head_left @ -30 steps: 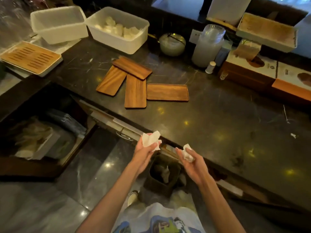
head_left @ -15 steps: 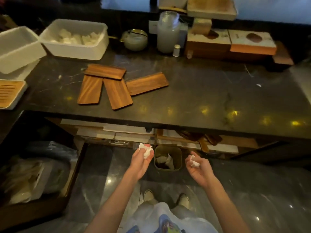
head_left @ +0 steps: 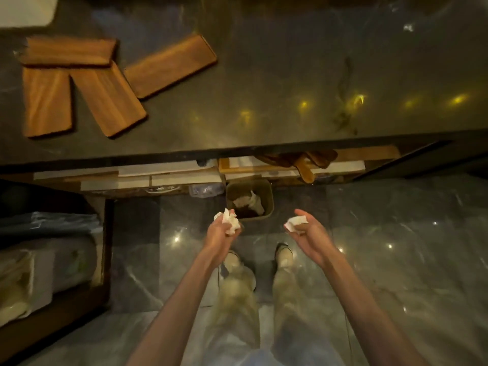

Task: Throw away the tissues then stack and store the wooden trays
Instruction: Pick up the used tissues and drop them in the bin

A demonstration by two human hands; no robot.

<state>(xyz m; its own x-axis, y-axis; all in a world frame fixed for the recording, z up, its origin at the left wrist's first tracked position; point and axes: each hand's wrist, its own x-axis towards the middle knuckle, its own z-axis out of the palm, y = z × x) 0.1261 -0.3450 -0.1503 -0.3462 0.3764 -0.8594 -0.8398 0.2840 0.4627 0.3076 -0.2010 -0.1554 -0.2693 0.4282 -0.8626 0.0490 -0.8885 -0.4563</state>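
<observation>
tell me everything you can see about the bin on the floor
The bin is small and squarish with rounded corners, olive-coloured, probably plastic, and has no lid. It stands upright on the glossy floor, its far side tucked just under the counter edge. Crumpled white tissues lie inside over a dark bottom. The left hand, gripping a tissue, overlaps its near left corner in the view; whether they touch cannot be told.

A white tub (head_left: 25,9) sits at the dark worktop's (head_left: 264,75) far left corner. Brown wooden utensils (head_left: 306,165) rest on the shelf (head_left: 343,165) below its near edge.
</observation>
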